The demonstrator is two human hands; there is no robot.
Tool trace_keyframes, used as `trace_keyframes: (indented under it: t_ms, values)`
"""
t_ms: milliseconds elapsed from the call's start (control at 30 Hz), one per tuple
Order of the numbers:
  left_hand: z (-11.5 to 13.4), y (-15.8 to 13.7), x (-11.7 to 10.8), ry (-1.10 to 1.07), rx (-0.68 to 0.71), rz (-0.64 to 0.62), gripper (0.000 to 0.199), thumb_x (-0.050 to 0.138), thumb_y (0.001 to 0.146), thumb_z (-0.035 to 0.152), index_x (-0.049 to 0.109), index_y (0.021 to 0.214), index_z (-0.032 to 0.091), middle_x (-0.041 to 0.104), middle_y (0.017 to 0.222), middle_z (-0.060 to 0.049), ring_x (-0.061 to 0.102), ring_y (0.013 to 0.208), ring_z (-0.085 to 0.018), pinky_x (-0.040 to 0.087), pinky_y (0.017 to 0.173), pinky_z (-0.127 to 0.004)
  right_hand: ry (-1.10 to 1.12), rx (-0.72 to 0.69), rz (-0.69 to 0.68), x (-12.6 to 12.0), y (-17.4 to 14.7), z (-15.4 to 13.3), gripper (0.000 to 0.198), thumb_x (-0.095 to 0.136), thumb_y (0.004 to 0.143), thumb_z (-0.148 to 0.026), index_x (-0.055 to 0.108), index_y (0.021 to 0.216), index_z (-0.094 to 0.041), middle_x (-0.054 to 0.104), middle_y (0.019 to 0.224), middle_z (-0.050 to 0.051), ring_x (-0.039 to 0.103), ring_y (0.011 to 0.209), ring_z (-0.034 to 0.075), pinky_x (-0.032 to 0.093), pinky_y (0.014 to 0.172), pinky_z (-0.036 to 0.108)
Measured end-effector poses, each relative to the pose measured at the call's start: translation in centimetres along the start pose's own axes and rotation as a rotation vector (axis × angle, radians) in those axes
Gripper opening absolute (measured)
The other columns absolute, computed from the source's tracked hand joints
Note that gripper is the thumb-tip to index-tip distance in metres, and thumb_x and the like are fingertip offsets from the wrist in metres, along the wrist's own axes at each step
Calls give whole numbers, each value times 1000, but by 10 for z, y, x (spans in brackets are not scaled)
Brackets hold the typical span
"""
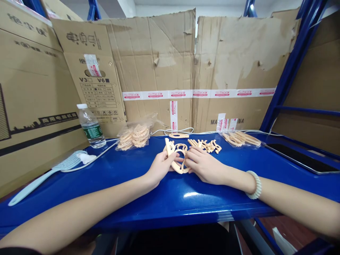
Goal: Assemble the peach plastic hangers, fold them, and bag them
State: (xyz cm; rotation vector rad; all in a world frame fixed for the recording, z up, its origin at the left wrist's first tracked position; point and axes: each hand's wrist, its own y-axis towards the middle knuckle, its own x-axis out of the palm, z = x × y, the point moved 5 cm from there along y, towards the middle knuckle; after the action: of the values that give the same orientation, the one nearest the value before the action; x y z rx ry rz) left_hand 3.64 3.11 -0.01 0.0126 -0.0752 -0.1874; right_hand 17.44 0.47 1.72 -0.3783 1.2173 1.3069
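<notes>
Between my two hands is a beige plastic frame with curved loops (pixel 175 167), held just above the blue tabletop. My left hand (pixel 162 163) is closed on its left side, the thumb lying over the front. On its right side, my right hand (pixel 203 164) grips with bent fingers, which hide part of the frame. A curved beige piece (pixel 181 146) lies just behind the frame. Past my right hand is a small pile of beige hook-shaped pieces (pixel 214 146). One long flat beige piece (pixel 179 135) rests farther back.
A clear bag of rounded beige pieces (pixel 135 136) and a water bottle (pixel 91 127) stand back left, near a pale blue brush (pixel 61 164). Back right are a bag of long beige pieces (pixel 241 139) and a dark tablet (pixel 302 157). Cardboard (pixel 156 71) walls the rear; a white cable (pixel 183 130) runs along it.
</notes>
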Motion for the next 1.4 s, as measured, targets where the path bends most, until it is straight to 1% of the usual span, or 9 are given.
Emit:
trace_keyframes:
  t_ms: [233, 367, 467, 600, 700, 867, 1033, 1233, 1400]
  values:
    - [5, -3, -2, -52, 122, 36, 20, 52, 91, 30, 55, 83, 12, 72, 77, -9, 71, 74, -19, 57, 73, -32, -116, 122, -11, -5, -2, 7, 17, 43, 82, -7, 55, 87, -16, 58, 75, 4, 47, 71, 18, 30, 83, 37]
    - [7, -7, -3, -155, 124, 72, 19, 50, 92, 29, 53, 82, 13, 71, 71, -7, 71, 72, -19, 57, 73, -33, -195, 57, 121, -18, -2, 6, 23, 36, 86, -6, 55, 82, -18, 59, 72, 3, 47, 71, 17, 29, 81, 36]
    - [3, -9, -4, -212, 44, 110, 18, 46, 93, 26, 52, 81, 13, 70, 69, -7, 71, 71, -19, 57, 70, -31, -235, 13, 232, -27, -7, 15, 24, 35, 89, -6, 54, 81, -20, 61, 72, 2, 48, 71, 17, 29, 80, 36]
    - [-5, -11, 0, -176, -39, 60, 15, 45, 93, 21, 49, 80, 14, 71, 67, -9, 72, 69, -20, 57, 67, -30, -22, 225, 403, -36, -20, 53, 11, 45, 91, -13, 52, 94, -20, 64, 77, 1, 51, 72, 16, 33, 79, 34]
    - [-8, -12, 5, -135, -30, -8, 19, 45, 94, 24, 48, 78, 14, 71, 69, -10, 71, 66, -20, 56, 65, -30, 104, 320, 328, -27, -25, 79, 15, 47, 91, -18, 51, 105, -20, 66, 88, 6, 54, 83, 20, 37, 84, 37]
    - [-9, -11, 6, -141, -40, -23, 20, 45, 94, 24, 48, 77, 14, 72, 70, -10, 71, 66, -19, 56, 65, -29, 157, 239, 164, 3, -19, 88, 18, 40, 95, -20, 58, 96, -22, 65, 98, 6, 54, 102, 22, 25, 104, 52]
    - [-10, -9, 6, -147, -46, -19, 21, 45, 94, 25, 49, 78, 14, 71, 70, -10, 71, 67, -20, 56, 66, -30, 341, 190, 110, 26, -13, 82, 23, 38, 95, -18, 60, 98, -17, 62, 99, 11, 54, 98, 22, 45, 86, 39]
    - [-9, -11, 7, -154, -57, -31, 22, 43, 95, 24, 50, 76, 14, 71, 69, -10, 71, 67, -19, 56, 64, -28, 419, 248, 0, 35, -13, 76, 25, 38, 93, -12, 61, 103, -15, 62, 101, 12, 56, 95, 21, 46, 84, 37]
    - [-9, -11, 6, -142, -53, -18, 20, 45, 94, 23, 50, 78, 14, 71, 70, -10, 71, 68, -20, 56, 65, -30, 321, 260, -43, 34, -14, 76, 21, 46, 93, -25, 63, 102, -17, 64, 99, 11, 56, 96, 23, 43, 87, 40]
